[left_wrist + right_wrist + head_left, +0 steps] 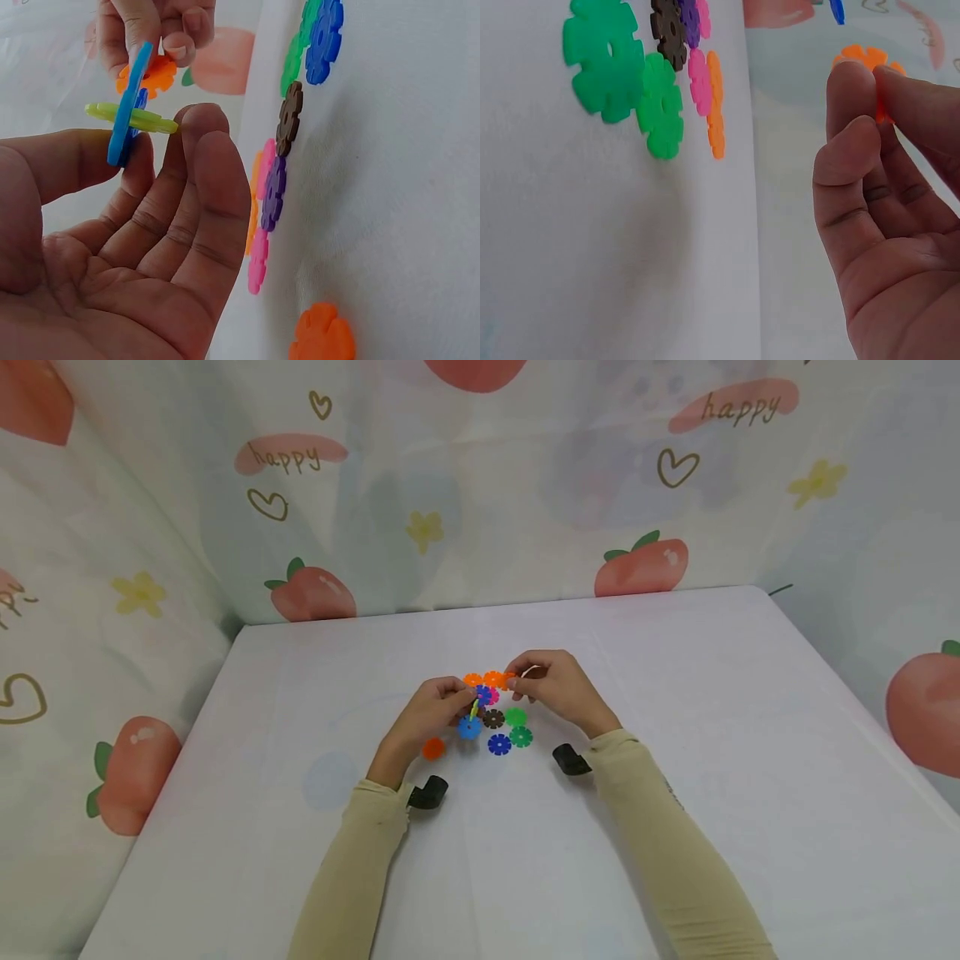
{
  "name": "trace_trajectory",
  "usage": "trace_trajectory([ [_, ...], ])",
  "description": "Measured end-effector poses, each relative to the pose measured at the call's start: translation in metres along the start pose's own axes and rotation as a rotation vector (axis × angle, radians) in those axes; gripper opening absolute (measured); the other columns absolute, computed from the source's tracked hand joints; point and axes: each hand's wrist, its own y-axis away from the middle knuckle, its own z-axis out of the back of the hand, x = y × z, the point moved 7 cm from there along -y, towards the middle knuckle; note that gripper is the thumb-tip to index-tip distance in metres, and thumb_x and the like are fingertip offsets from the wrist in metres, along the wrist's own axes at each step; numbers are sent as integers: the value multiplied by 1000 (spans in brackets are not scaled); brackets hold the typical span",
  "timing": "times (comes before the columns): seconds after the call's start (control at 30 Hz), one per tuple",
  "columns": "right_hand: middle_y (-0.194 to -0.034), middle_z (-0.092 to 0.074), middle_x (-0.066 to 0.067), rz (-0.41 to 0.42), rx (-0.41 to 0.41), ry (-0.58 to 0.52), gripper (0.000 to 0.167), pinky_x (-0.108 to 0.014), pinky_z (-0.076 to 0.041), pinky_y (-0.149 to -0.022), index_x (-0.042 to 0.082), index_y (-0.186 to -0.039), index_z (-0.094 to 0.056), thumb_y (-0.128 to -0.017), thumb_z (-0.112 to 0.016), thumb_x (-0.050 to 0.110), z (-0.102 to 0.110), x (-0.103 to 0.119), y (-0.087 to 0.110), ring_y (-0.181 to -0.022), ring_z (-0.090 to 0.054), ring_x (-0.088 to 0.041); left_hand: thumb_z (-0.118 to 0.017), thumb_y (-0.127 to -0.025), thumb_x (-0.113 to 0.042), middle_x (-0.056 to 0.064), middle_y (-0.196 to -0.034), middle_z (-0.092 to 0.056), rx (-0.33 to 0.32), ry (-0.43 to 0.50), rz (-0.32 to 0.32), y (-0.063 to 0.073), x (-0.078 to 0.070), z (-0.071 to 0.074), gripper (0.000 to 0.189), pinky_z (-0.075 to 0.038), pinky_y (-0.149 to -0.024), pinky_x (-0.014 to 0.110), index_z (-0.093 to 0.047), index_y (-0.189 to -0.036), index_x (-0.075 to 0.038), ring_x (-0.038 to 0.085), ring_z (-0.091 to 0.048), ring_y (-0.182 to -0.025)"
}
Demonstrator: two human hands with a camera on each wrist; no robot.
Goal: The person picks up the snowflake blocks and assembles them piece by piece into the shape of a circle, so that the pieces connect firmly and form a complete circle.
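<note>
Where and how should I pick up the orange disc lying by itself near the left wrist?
I'd pinch the orange disc at opposite edges of its rim, coming down from above. It lies flat on the table, so there's little height to grab from the side, and it sits apart from the dark blue disc, leaving room around its rim.

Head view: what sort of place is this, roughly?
Probably a screened-off tabletop workspace: a white table, a fruit-patterned backdrop on three sides, and colourful notched discs grouped near the table's middle.
</note>
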Motion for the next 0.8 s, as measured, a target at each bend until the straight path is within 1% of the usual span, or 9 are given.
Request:
trace_trajectory([
  [0.13,-97,-74,-21,-6,21,-4,12,-51,-58,-79,-1,-108,-76,-99,-70,3,-5,2,0,-82,-70,-39,-61,-111,-22,8,-93,-63,5,11,-5,0,0,-2,21,-51,-79,29,-67,-106,-2,22,-57,-85],
  [0.33,-94,-75,-18,-30,30,-1,12,-54,-57,-82,0,-106,-77,-98,-68,2,-9,3,1,-81,-70,-36,-60,-111,-21,8,-91,-63,1,31,-9,-1,-1,-3,20,-50,-77,29,-65,-105,-2,21,-56,-84],
  [0.5,-95,-75,-17,-16,33,-2,10,-54,-58,-83,1,-105,-77,-98,-71,2,-10,3,1,-82,-71,-36,-58,-112,-19,7,-88,-63,1,40,-14,0,-2,-4,20,-47,-76,30,-64,-104,-1,20,-54,-82],
  [0.6,-97,-75,-16,-6,44,-7,7,-54,-59,-83,1,-104,-77,-99,-73,3,-11,3,1,-83,-71,-36,-57,-112,-19,8,-89,-67,6,46,-19,0,-3,-5,21,-45,-74,30,-64,-103,0,19,-54,-80],
  [0.7,-96,-75,-15,1,44,-7,5,-56,-59,-83,1,-102,-77,-99,-74,2,-12,4,1,-81,-71,-34,-57,-113,-19,10,-91,-72,9,51,-18,0,-4,-5,23,-43,-72,30,-64,-102,0,18,-55,-79],
  [0.8,-93,-75,-13,9,38,-6,4,-56,-59,-83,1,-99,-77,-98,-73,-1,-12,6,2,-79,-71,-31,-56,-113,-18,13,-92,-75,12,61,-8,1,-4,-6,24,-47,-72,27,-64,-103,2,17,-62,-78],
])
